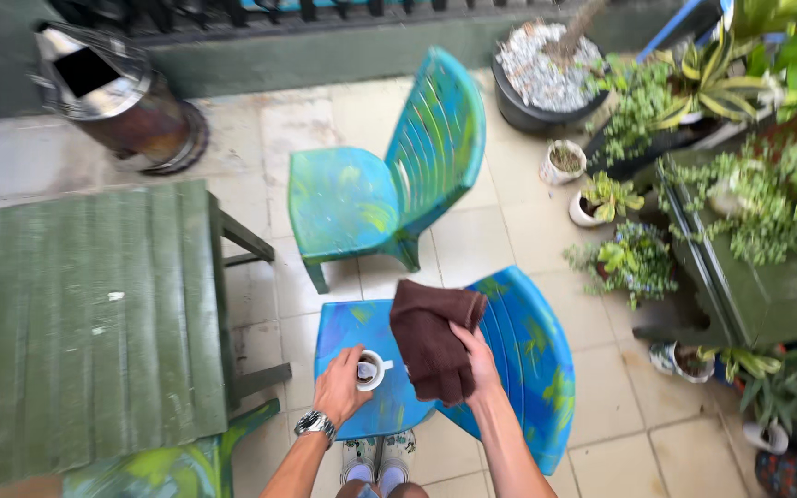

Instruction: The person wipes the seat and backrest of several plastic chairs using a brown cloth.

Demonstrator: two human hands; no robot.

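standing over a blue chair [509, 323], the person looks straight down at both hands. the left hand [341, 387] is curled round a small white cup [370, 370], fingers wrapped on its side, so the cup sits steady on the seat near its left front edge. the right hand [474, 355] grips a dark brown cloth [431, 337], bunched at the top and hanging in folds; it is held up just right of the cup, covering the middle of the seat. the grip looks firm, with the thumb side tucked under the fabric, so the fingers are mostly out of sight. a watch [314, 423] sits on the left wrist.

a second chair [389, 175] of the same blue-green stands beyond, facing the same way. a green slatted table [85, 314] lies to the left, a metal bin [117, 92] behind it, and potted plants [629, 249] crowd the right side.

what is in the cup is hard to tell; it looks dark inside. the cloth hides part of the seat. the person's feet [378, 458] show only as pale shoes under the chair's edge, and the arms are cut off at the bottom.
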